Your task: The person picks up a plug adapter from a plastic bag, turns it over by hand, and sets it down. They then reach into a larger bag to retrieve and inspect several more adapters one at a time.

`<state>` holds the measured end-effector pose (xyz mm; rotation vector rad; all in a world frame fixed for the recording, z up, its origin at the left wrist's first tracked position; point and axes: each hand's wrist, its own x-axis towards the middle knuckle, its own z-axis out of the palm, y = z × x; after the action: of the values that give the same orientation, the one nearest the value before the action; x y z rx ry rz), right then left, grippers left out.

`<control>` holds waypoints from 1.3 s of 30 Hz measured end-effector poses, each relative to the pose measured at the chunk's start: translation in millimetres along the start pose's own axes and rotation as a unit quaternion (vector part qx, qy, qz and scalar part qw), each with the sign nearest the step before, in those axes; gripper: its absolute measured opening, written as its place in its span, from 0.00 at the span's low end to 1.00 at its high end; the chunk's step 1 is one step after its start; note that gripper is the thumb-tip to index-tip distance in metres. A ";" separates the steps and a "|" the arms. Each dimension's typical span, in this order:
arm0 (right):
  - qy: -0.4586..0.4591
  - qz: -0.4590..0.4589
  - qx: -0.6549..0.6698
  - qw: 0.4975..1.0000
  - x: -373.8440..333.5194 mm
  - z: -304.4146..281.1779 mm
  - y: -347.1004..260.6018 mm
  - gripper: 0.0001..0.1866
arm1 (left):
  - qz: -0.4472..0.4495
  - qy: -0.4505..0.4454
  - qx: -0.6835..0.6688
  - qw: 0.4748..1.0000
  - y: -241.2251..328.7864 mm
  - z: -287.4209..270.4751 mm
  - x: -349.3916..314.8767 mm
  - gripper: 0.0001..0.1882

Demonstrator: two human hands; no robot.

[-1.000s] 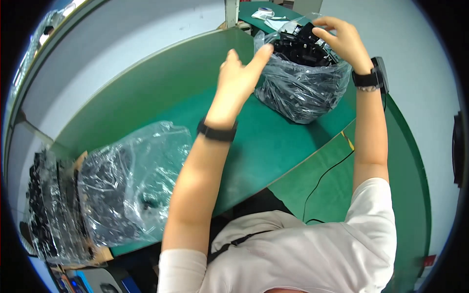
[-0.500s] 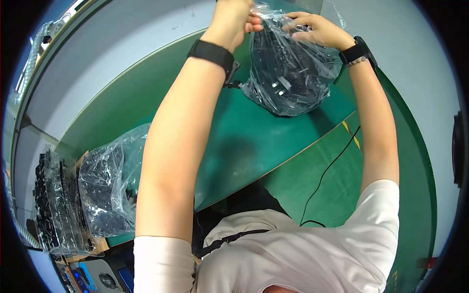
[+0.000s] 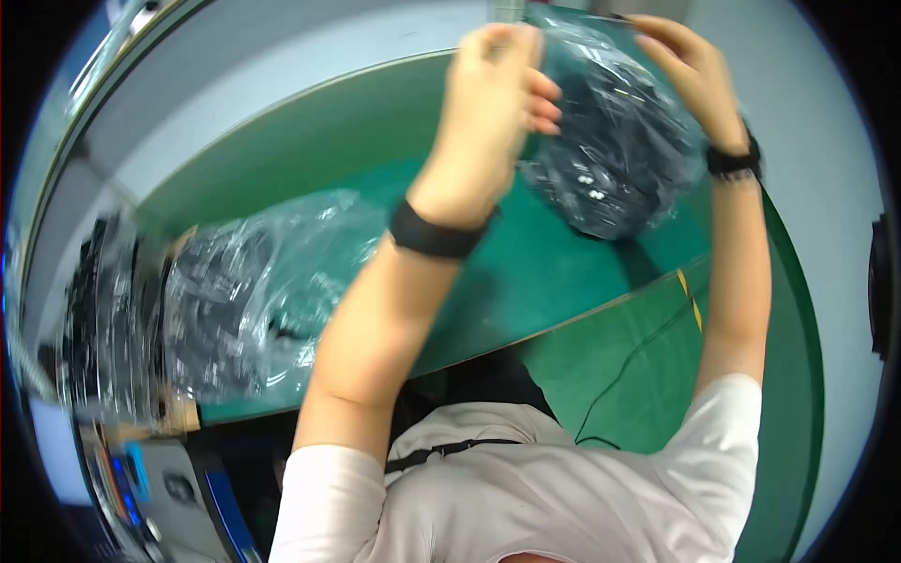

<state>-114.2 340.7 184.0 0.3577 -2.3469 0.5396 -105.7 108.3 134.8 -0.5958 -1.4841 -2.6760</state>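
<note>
A clear plastic bag (image 3: 615, 141) full of black items stands at the far right of the green tabletop, with pale metal plug pins showing through its side. My left hand (image 3: 493, 103) is at the bag's upper left, blurred by motion, its fingers curled in a closed grip at the bag's edge. At the upper right, my right hand (image 3: 694, 70) has its fingers at the bag's top rim, and the film looks stretched between both hands. The exact grip of the fingertips is hard to see.
A second clear bag of black items (image 3: 211, 324) lies on the table's left, beside a stack of wrapped black parts (image 3: 103, 328). Below it are a grey surface with a black mouse (image 3: 178, 486). A black cable (image 3: 610, 385) runs across the green floor past the table edge (image 3: 563, 324).
Both hands have moved right and slightly apart at the bag's top. The filled bag has shifted right in the view, and the view itself has turned a little.
</note>
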 end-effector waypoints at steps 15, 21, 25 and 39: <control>-0.333 -0.348 0.404 0.778 -107.6 272.0 -216.6 0.17 | 0.050 0.315 0.792 0.521 22.4 -217.4 -216.8 0.26; -0.374 -0.231 0.595 0.673 -83.9 376.6 -306.9 0.27 | 0.257 0.300 0.606 0.690 48.9 -198.7 -187.5 0.20; -0.264 -0.403 0.281 0.830 -53.8 415.0 -362.5 0.38 | 0.354 0.237 0.489 0.761 52.6 -201.0 -155.8 0.21; -0.366 -0.566 0.204 0.710 -36.2 374.7 -426.0 0.32 | 0.156 0.553 0.612 0.543 93.3 -342.4 -271.0 0.29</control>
<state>-133.7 -205.1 26.3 2.3692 -2.0323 0.2703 56.0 -267.7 -43.7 0.7290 -1.7909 -0.6690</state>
